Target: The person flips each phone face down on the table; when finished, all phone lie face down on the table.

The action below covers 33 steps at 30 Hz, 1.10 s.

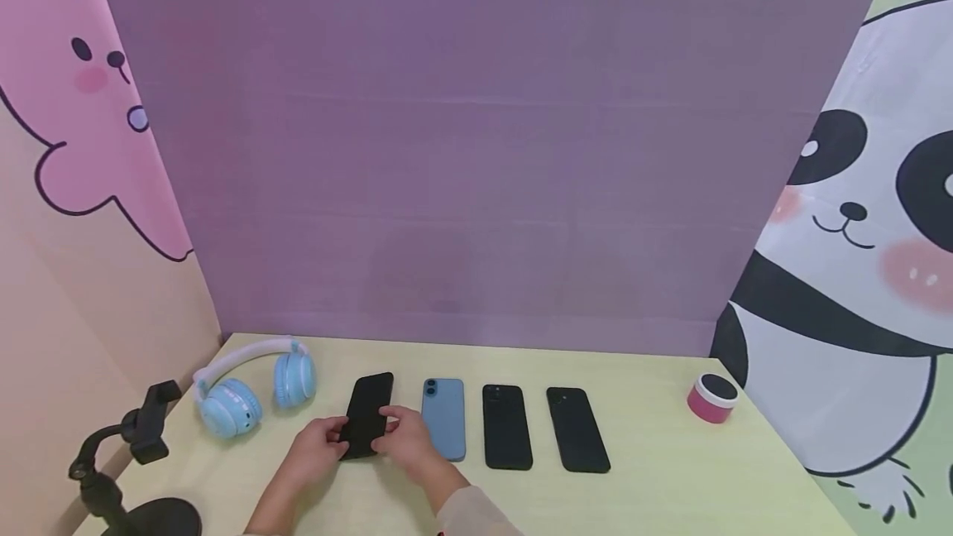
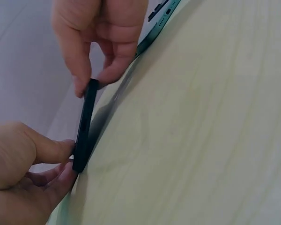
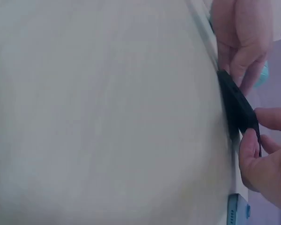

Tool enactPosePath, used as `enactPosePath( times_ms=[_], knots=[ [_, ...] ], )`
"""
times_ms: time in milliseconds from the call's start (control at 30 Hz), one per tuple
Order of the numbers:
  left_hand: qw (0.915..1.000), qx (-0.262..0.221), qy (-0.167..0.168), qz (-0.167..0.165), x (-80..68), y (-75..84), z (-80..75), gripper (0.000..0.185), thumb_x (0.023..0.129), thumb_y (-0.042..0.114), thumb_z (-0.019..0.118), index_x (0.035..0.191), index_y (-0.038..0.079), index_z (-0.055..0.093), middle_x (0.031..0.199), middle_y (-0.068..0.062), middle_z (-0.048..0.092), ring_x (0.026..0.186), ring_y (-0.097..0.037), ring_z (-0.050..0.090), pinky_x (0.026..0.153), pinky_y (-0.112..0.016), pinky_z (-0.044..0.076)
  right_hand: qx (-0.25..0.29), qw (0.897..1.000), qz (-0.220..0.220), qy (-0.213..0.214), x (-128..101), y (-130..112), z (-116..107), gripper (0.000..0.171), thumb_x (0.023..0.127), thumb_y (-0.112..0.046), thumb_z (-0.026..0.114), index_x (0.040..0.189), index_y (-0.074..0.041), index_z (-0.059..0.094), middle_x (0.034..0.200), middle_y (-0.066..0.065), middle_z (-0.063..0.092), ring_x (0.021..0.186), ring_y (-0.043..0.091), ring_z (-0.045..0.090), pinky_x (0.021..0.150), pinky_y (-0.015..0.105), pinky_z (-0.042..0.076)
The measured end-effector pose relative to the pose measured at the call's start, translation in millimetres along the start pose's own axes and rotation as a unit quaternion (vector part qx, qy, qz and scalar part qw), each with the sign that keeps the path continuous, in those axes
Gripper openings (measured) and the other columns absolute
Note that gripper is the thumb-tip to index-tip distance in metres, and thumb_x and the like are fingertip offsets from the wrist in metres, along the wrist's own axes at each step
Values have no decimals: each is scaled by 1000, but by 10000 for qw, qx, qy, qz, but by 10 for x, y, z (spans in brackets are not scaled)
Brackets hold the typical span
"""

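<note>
A black smartphone [image 1: 366, 413] is between both hands, left of the other phones. My left hand [image 1: 314, 451] pinches its left edge between thumb and fingers. On the opposite edge, my right hand [image 1: 409, 442] pinches it the same way. In the left wrist view the phone [image 2: 85, 126] is tilted, its right side lifted off the table and its left edge low near the surface. The right wrist view also shows the phone [image 3: 239, 105] raised at the right hand. Close on the right lies a blue phone [image 1: 445, 420], back up with its cameras showing.
Two more black phones [image 1: 508, 427] [image 1: 578, 430] lie further right. Light-blue headphones [image 1: 231, 406] rest at the back left, behind a black phone stand [image 1: 152, 511]. A pink and white round container [image 1: 712, 398] stands near the table's right edge. A purple backdrop [image 1: 476, 189] rises behind.
</note>
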<state>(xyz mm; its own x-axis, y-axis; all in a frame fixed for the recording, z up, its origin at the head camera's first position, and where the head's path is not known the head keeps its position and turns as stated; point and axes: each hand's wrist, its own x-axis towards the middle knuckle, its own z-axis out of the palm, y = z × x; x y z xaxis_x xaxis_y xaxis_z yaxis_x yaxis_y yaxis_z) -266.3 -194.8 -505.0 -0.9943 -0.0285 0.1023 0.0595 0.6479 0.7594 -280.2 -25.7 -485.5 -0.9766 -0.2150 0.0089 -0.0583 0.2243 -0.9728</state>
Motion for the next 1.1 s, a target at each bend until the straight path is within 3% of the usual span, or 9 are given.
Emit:
enactPosePath(
  times_ms=[233, 433, 600, 833, 967, 1100],
  knots=[
    [9997, -198, -18, 167, -20, 12, 20, 38, 83, -6, 67, 121, -10, 61, 98, -14, 58, 87, -27, 60, 81, -47, 49, 600, 9979, 109, -201, -12, -66, -63, 53, 76, 15, 71, 127, 4, 59, 92, 10, 53, 78, 16, 50, 66, 28, 49],
    [9962, -751, -115, 420, -26, 76, 33, 44, 88, -3, 66, 132, -4, 56, 108, -17, 57, 88, -29, 64, 78, -42, 52, 1185, 9920, 196, -381, -16, -81, -100, 65, 80, 14, 70, 138, 9, 42, 96, 15, 53, 78, 18, 56, 76, 36, 54],
    [9939, -897, -278, 570, -36, 99, 30, 45, 91, 3, 65, 135, -1, 54, 111, -17, 56, 88, -28, 64, 75, -36, 52, 1706, 9829, 208, -668, 5, -45, -134, 55, 85, 16, 60, 138, 12, 42, 97, 16, 52, 77, 18, 58, 80, 37, 54],
    [9822, -1342, -812, 1033, -8, 63, 21, 48, 96, 2, 59, 141, -5, 45, 117, -26, 56, 100, -40, 62, 78, -38, 53, 1962, 9764, 22, -906, 26, -19, -166, 54, 87, 19, 54, 139, 11, 41, 100, 17, 52, 79, 19, 59, 81, 38, 54],
    [9778, -1701, -868, 859, -14, 75, 34, 49, 97, 4, 58, 144, -2, 43, 121, -27, 55, 108, -43, 59, 82, -41, 53, 1937, 9757, -15, -1027, 45, -29, -180, 55, 88, 18, 56, 140, 10, 42, 106, 19, 53, 85, 21, 62, 84, 41, 53],
    [9657, -2265, -972, 819, -25, 97, 51, 50, 99, 6, 55, 146, -1, 39, 127, -29, 51, 112, -42, 56, 84, -42, 53, 1920, 9753, -23, -1096, 53, -43, -198, 53, 89, 18, 55, 140, 9, 43, 110, 20, 52, 89, 24, 62, 86, 41, 52]
  ],
)
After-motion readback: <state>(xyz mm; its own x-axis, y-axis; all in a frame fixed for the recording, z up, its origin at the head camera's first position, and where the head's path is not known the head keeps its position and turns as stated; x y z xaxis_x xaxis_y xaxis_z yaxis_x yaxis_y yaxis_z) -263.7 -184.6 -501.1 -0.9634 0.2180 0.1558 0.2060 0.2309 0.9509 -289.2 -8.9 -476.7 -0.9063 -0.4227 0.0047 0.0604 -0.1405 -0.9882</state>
